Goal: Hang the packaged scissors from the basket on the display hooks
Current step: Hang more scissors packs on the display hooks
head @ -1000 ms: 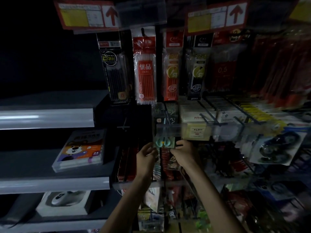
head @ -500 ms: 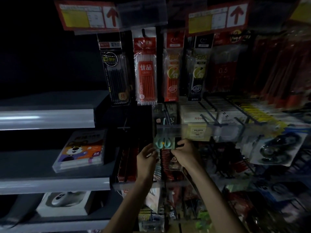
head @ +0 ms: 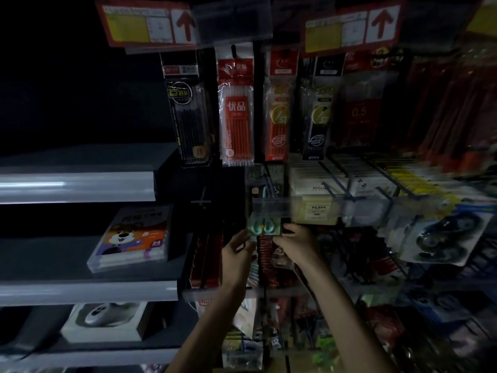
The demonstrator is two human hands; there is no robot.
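A packaged pair of scissors (head: 263,226) with pale teal handles hangs just under a clear price rail (head: 271,207) in the dim middle of the display. My left hand (head: 238,247) pinches the pack's lower left edge. My right hand (head: 297,242) grips its right edge. The top of the pack is hidden behind the rail, so the display hook (head: 269,184) carrying it shows only as a dark rod above. More scissor packs hang behind on that rod. No basket is in view.
Pen refill packs (head: 236,114) hang above. White boxed goods on hooks (head: 336,181) sit to the right, with a correction tape pack (head: 446,235). Grey shelves (head: 80,187) on the left hold a crayon box (head: 131,238) and a boxed mouse (head: 105,320).
Both hands and the scissors pack have stayed almost in place under the rail; the fingers shifted only slightly on the pack's edges.
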